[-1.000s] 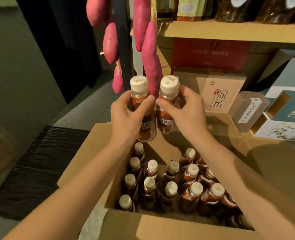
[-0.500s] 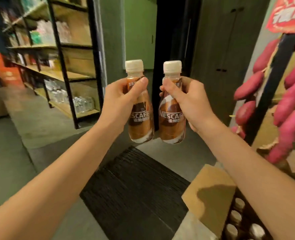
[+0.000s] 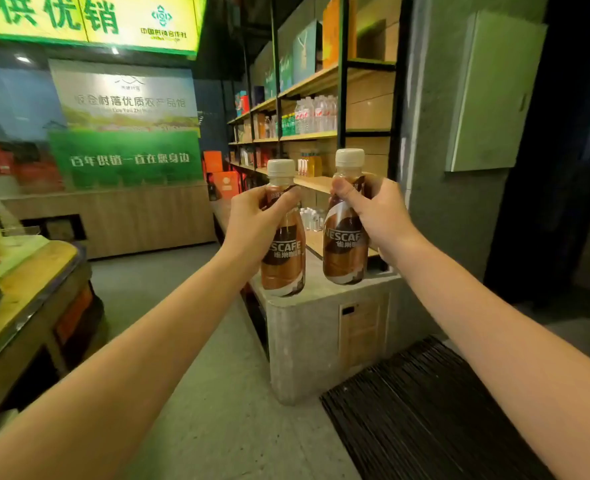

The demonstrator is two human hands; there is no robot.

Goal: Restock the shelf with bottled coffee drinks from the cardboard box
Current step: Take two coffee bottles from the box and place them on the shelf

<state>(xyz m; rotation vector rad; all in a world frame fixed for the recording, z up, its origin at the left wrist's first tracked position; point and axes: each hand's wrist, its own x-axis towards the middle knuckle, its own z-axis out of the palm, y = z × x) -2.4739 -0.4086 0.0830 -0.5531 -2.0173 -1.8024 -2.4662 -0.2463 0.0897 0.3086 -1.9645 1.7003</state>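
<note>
Left hand, right hand, gripping upright bottles

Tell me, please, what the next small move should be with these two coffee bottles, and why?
Probably carry both forward to the shelf. The left hand grips the left bottle and the right hand the right bottle; both are upright in the air, short of its bare wooden board.

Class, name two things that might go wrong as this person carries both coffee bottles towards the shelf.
The left hand grips its brown white-capped plastic bottle near the neck, the right hand its matching bottle likewise; either may slip. The black ribbed floor mat lies ahead: possible trip.
</note>
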